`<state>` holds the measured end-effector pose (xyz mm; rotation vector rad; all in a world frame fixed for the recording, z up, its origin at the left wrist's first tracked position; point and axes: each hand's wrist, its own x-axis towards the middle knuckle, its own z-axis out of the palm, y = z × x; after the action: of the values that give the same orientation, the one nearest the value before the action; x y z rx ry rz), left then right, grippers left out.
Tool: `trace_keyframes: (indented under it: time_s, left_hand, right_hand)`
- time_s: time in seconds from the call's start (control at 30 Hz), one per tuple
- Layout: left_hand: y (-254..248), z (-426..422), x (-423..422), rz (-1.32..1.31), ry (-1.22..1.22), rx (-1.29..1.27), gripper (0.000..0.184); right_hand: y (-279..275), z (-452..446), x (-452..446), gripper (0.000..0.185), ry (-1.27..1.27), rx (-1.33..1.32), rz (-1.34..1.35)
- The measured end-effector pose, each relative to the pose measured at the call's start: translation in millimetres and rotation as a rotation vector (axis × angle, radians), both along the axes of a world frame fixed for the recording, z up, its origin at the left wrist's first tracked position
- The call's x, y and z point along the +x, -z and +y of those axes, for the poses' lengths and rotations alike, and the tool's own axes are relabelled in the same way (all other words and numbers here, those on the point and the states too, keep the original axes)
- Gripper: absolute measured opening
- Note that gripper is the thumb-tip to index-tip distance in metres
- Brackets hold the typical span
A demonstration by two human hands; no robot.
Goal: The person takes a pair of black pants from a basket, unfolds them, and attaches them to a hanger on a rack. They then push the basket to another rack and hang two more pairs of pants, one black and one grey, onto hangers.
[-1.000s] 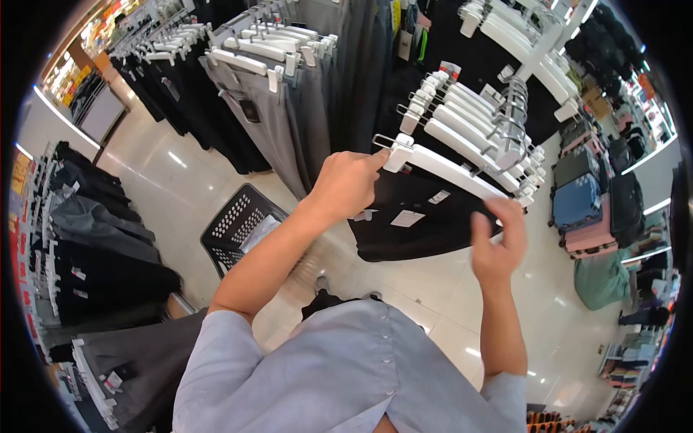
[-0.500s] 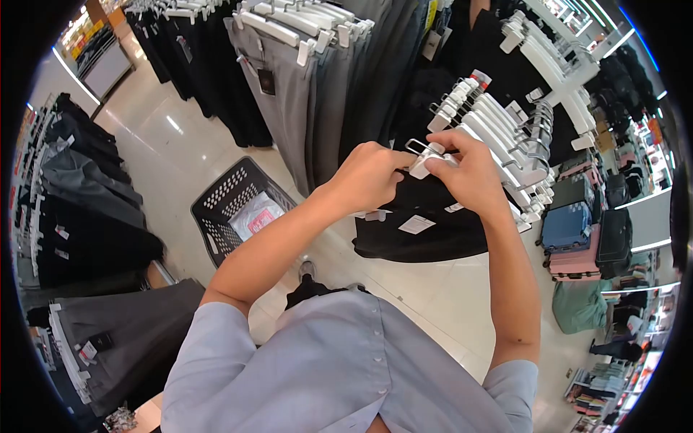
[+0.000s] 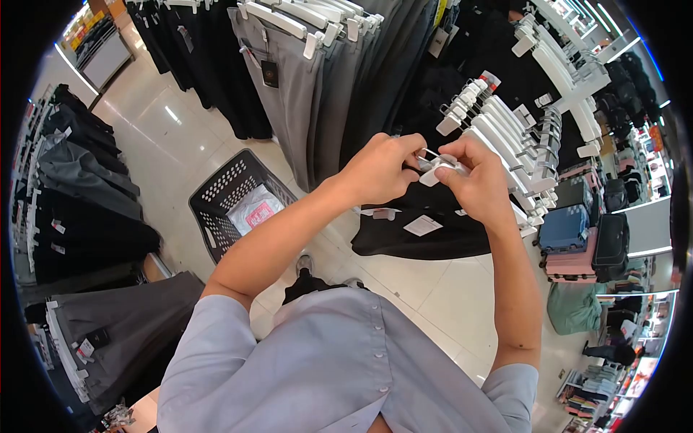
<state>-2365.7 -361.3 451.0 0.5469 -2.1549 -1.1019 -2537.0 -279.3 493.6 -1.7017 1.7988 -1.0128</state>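
Observation:
In front of me my right hand (image 3: pixel 476 180) pinches the white clip end of a clip hanger (image 3: pixel 431 175) between thumb and fingers. My left hand (image 3: pixel 384 169) is closed at the same end, its fingertips on the thin metal loop of the clip. What else lies between those fingertips is hidden. Black trousers (image 3: pixel 390 238) with a white tag (image 3: pixel 421 226) hang just below both hands. Close beyond my right hand is a row of white hangers (image 3: pixel 498 130) on a metal rail.
A dark basket (image 3: pixel 209 195) holding a plastic-wrapped packet (image 3: pixel 254 209) stands on the floor at left. Grey trousers (image 3: pixel 289 94) hang ahead. Folded dark trousers (image 3: pixel 130 325) hang at lower left. Suitcases (image 3: pixel 567 231) stand at right.
My left fingers have curled in around the clip's metal loop, where the index finger was stretched toward it. The hanger end has shifted slightly right and down with my right hand.

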Motion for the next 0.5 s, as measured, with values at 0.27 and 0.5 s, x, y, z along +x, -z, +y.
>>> trace_keyframes:
  time_s: [0.27, 0.5]
  left_hand:
    - [-7.2, -3.4, -6.8, 0.059, -0.042, 0.101, 0.033]
    - [-3.2, -5.9, -7.9, 0.075, -0.080, 0.119, 0.045]
  right_hand:
    - [-2.5, -2.0, -3.1, 0.027, -0.026, 0.004, 0.052]
    - [-4.0, -0.9, 4.1, 0.035, -0.033, -0.088, 0.227]
